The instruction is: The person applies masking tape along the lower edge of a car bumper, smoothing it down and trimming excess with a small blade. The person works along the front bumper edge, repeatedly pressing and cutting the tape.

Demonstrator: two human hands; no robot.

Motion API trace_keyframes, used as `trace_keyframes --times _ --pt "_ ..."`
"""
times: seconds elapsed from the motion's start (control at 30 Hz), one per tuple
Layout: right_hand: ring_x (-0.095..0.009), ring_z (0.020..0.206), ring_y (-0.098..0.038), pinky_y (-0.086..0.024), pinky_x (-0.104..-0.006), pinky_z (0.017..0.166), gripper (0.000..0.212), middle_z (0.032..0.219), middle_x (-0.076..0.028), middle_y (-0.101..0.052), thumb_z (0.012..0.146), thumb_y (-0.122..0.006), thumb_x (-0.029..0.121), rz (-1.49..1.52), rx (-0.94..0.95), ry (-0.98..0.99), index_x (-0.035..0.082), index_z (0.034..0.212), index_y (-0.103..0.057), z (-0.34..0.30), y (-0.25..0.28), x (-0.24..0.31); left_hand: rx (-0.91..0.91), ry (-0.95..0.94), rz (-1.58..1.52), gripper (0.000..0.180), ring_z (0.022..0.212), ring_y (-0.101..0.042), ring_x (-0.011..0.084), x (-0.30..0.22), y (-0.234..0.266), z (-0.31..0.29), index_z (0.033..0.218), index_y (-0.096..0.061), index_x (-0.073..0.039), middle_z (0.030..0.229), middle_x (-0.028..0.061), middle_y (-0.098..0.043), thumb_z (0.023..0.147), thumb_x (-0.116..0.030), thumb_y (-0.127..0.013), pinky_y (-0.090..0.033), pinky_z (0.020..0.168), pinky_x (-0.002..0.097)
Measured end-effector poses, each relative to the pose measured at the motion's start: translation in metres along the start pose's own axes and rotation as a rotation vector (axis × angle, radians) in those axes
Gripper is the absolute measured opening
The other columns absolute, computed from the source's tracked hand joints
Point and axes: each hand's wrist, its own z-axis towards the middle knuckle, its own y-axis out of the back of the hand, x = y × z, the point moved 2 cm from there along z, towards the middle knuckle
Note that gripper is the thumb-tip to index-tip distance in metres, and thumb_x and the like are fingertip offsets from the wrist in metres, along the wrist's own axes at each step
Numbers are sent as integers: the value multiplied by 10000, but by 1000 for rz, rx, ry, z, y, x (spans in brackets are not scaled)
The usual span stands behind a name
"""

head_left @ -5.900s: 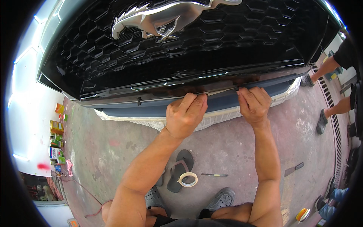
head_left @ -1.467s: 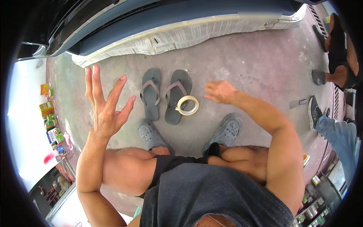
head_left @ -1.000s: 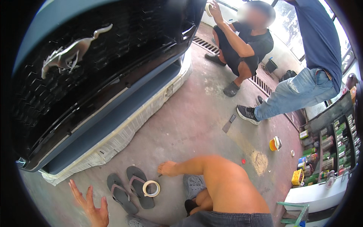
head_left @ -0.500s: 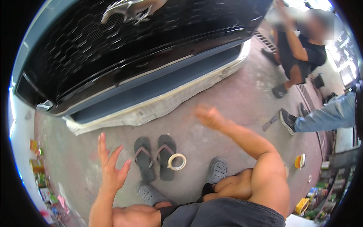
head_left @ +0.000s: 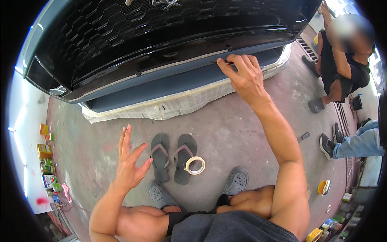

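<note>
Up by the lower edge of a car's black front bumper [head_left: 173,54], my right hand [head_left: 246,76] has its thumb and fingers closed on a small thin dark piece; its kind does not show clearly. Under the bumper runs a grey lower panel [head_left: 161,80], its underside bordered by masking paper [head_left: 161,109] with tape along the edge. My left hand [head_left: 132,163] hangs in the air above the floor, fingers spread, holding nothing. A pair of dark flip-flops [head_left: 160,157] lies between my arms, and a roll of masking tape [head_left: 195,165] rests partly on one of them.
A person in dark clothes [head_left: 342,72] squats at the right by a floor drain [head_left: 307,49]. Nearer, another person's jeans [head_left: 358,143] show. A scraper-like tool [head_left: 303,136] lies on the floor. Cans and bottles [head_left: 45,151] line the left wall; others stand at lower right.
My right hand has moved forward and up to the bumper's lower edge. My left hand has shifted slightly right, still spread. The view has turned, so the car sits higher.
</note>
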Motion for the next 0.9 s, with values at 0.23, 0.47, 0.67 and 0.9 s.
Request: trace_keyframes --times 0.23,0.47,0.67,0.9 --pt "-192 923 -664 -462 -413 910 455 1092 -13 -689 821 -783 -23 -89 -40 1 163 1231 -846 2 -19 8 35 3 27 512 1688 -239 498 1 -1 0 1283 -792 -86 1855 248 -198 788 -101 -921 -493 1133 587" --pt "-194 929 -670 -448 -399 888 401 1081 -25 -701 846 -783 -21 -73 -40 -23 161 1193 -863 6 -25 13 47 14 -15 506 1696 -218 494 4 0 -2 1288 -798 -86 1854 251 -198 798 -101 -922 -480 1152 594" --pt "-194 934 -673 -453 -390 878 361 1085 -28 -707 873 -783 -12 -71 -29 -13 150 1187 -862 9 -26 14 55 19 -3 513 1699 -215 488 5 0 -4 1291 -796 -84 1854 250 -199 795 -94 -926 -480 1157 593" --pt "-200 938 -676 -462 -391 877 401 1091 -32 -704 847 -772 -26 -65 -20 -17 150 1197 -857 10 -30 15 61 23 -7 534 1700 -219 479 5 0 -5 1312 -792 -103 1856 239 -208 795 -92 -925 -479 1157 579"
